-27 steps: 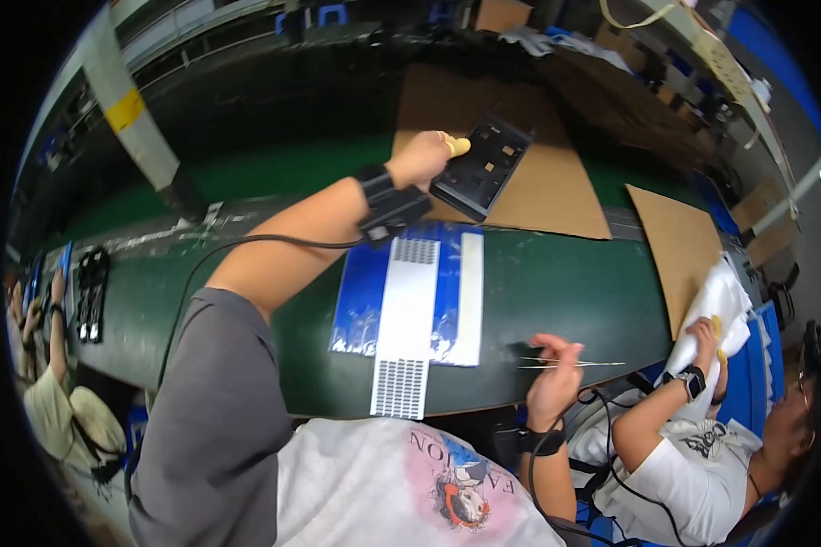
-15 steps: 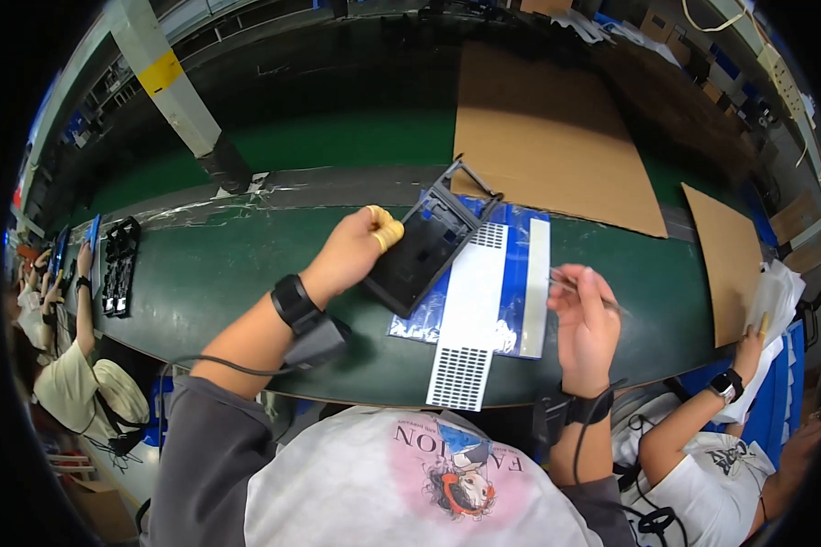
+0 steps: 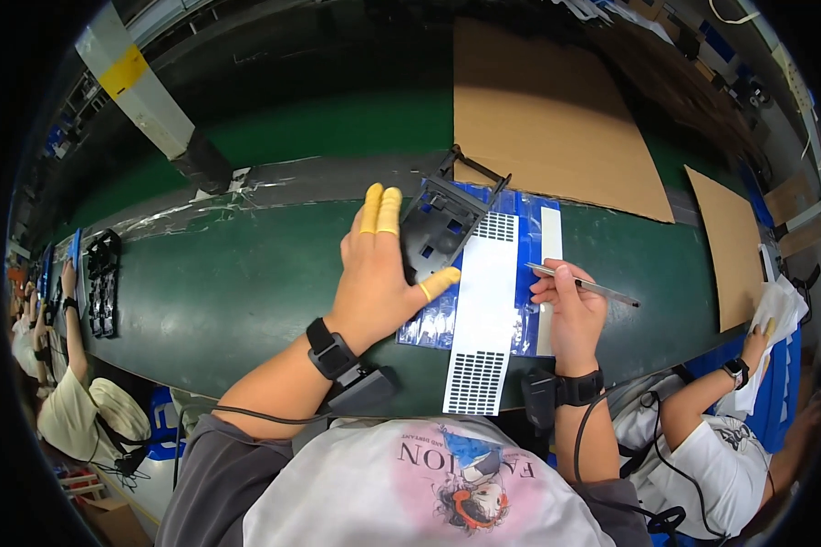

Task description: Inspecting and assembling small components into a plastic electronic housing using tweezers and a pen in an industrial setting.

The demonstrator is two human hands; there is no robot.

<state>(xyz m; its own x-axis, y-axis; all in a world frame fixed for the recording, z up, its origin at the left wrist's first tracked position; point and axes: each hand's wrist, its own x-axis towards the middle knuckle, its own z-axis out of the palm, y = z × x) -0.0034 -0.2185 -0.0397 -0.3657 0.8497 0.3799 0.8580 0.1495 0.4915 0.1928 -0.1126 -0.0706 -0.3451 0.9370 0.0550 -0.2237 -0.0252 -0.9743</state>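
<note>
My left hand (image 3: 374, 273), with yellow finger cots on its thumb and two fingers, holds a dark grey plastic housing (image 3: 447, 219). Its fingers run along the housing's left side, and the thumb presses on the near end. An open frame juts from the housing's far end. In my right hand (image 3: 570, 310) is a slim pair of metal tweezers (image 3: 602, 291), pinched between thumb and fingers, tip pointing left. Between the hands lies a white sheet (image 3: 485, 301) with rows of small dark rectangles at both ends. Under it is a blue plastic bag (image 3: 429, 324) with a pale strip.
A large cardboard sheet (image 3: 547, 118) covers the bench's far side; another cardboard piece (image 3: 725, 246) is at right. Black plastic parts (image 3: 104, 283) lie at left on the green bench (image 3: 219, 273). A post (image 3: 146, 100) rises behind. Co-workers sit on both sides.
The housing has turned so its inner side with cutouts faces up. My left hand has shifted from gripping its edge to lying spread along it. The tweezers' tip now points left over the bag.
</note>
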